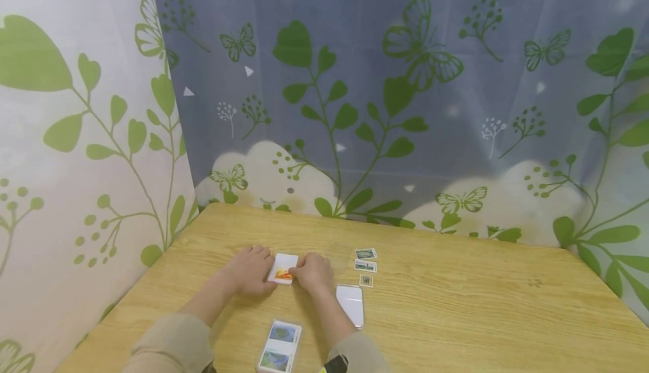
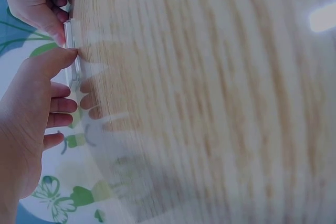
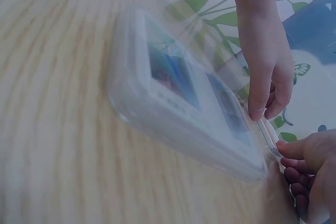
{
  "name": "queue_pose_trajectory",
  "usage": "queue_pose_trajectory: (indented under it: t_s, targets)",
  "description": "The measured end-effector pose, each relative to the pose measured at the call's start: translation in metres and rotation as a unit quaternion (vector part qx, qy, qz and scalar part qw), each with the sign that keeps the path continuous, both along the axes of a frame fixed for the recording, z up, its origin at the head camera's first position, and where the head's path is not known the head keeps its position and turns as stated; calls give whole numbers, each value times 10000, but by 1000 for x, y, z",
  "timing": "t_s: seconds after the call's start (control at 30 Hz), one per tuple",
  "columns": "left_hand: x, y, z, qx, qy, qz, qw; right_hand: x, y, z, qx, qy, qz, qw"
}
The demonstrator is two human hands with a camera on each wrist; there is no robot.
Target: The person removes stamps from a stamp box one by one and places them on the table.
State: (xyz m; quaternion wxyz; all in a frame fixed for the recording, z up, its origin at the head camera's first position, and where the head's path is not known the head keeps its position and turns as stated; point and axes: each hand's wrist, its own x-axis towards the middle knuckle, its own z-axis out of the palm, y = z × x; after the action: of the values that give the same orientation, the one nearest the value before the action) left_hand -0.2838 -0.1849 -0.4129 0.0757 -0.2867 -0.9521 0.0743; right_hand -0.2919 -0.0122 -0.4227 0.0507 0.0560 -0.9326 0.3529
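A small clear-edged white case (image 1: 287, 261) lies flat on the table between both hands. On its lower part is an orange and yellow stamp (image 1: 282, 274). My left hand (image 1: 250, 271) rests at the left side of the case, fingers fairly straight; in the left wrist view its thumb (image 2: 63, 57) touches the case's edge (image 2: 73, 69). From the right, my right hand (image 1: 314, 271) has curled fingers, and its thumb and forefinger pinch the stamp's right edge. The right wrist view shows those fingertips (image 3: 286, 149) at the case's rim; the stamp's face is hidden there.
Three loose stamps (image 1: 365, 266) lie in a column right of the right hand. Below them sits another white case (image 1: 351, 305). A clear case with two blue-green stamps (image 1: 280, 346) lies between the forearms. Patterned curtains (image 1: 355, 108) stand behind the wooden table (image 1: 456, 305).
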Motion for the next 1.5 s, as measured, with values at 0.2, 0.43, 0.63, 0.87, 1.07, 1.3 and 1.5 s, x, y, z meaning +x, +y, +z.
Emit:
queue_pose_trajectory:
  t_s: [0.2,0.43,0.63,0.87,1.07,1.3,1.5]
  targets:
    - [1,0,1,4,55,-17,10000,0,1,-1,-153,-16,-2,9999]
    - [1,0,1,-10,-25,65,10000,-1,2,-1,-189,39,-41,9998]
    - [1,0,-1,-78,52,43,9999,-5,4,-1,-312,-64,58,9995]
    - [0,-1,-1,-51,73,-4,10000,-10,10,0,-955,-193,104,9952]
    - [0,-1,0,-64,-21,68,10000,-15,14,1,-1531,-431,20,9873]
    - [2,0,3,-74,-87,92,9999,-18,19,2,-2065,-673,-31,9761]
    - [4,1,5,-59,-85,63,9999,-17,23,8,-2210,-805,-17,9720]
